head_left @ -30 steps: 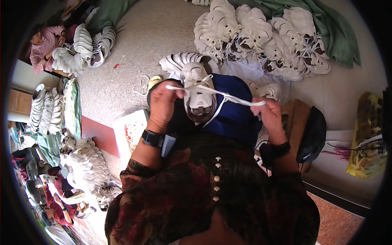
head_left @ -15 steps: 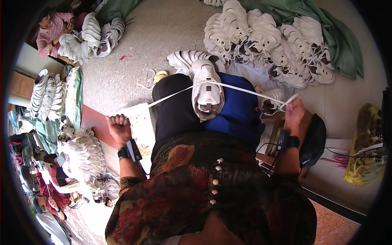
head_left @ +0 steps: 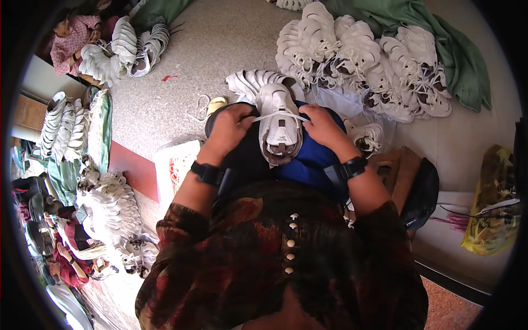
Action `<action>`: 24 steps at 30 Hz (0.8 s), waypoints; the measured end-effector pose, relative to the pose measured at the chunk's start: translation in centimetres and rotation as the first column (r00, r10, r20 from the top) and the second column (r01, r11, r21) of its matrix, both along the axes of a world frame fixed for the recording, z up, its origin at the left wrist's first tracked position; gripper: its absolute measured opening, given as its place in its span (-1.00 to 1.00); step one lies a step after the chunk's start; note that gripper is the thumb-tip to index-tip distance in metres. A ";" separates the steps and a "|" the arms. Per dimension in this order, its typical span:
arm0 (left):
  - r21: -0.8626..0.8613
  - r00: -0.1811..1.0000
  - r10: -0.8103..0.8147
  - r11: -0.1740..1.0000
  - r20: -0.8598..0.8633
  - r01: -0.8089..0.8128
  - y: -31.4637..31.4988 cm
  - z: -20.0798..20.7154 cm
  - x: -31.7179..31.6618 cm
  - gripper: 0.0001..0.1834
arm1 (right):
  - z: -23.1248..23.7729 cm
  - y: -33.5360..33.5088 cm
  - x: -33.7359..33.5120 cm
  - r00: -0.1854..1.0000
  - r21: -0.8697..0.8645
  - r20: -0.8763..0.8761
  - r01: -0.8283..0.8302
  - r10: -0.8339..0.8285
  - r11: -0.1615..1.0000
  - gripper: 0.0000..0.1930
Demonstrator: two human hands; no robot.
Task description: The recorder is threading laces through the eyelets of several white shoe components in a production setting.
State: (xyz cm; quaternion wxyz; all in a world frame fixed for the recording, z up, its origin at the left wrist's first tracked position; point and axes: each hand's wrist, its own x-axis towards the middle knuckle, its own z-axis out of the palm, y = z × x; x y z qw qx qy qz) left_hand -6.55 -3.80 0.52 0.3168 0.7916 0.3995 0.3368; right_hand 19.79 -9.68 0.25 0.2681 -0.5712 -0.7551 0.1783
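A white shoe upper [head_left: 279,135] lies across my lap between my thighs, its tongue toward me and its toe pointing away. A white shoelace [head_left: 279,114] runs over its front in a shallow arch. My left hand [head_left: 232,127] is closed on the lace at the shoe's left side. On the right side, my right hand [head_left: 323,125] pinches the lace close to the shoe. Both hands are near the shoe's edges, the lace spanning the gap between them. Just beyond the toe sits a stack of nested white uppers [head_left: 256,82].
A large heap of white uppers [head_left: 352,55] lies far right beside green cloth [head_left: 456,60]. More stacked uppers [head_left: 113,209] stand at left. A wooden stool [head_left: 393,170] is by my right forearm. Another person [head_left: 74,41] sits far left; a co-worker's hand [head_left: 65,252] shows lower left.
Both hands have come inward from wide apart to the shoe. The lace, earlier stretched out long to both sides, now shows only a short span between my hands.
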 end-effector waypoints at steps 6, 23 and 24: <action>-0.152 0.924 -0.173 0.980 -0.340 0.128 3.0 -0.1 5.7 -0.80 | -0.1 1.4 -1.6 0.993 -0.074 0.118 0.005 0.003 0.997 -0.83; 0.505 0.913 -0.126 0.799 -0.388 0.325 1.2 -0.6 3.5 -0.90 | 0.8 0.0 -1.1 0.924 0.118 0.381 -0.058 0.008 0.991 -0.93; 0.493 0.931 -0.157 0.812 -0.329 0.311 0.9 -0.7 3.4 -0.88 | 0.5 0.0 -1.1 0.924 0.119 0.382 -0.057 0.007 0.991 -0.93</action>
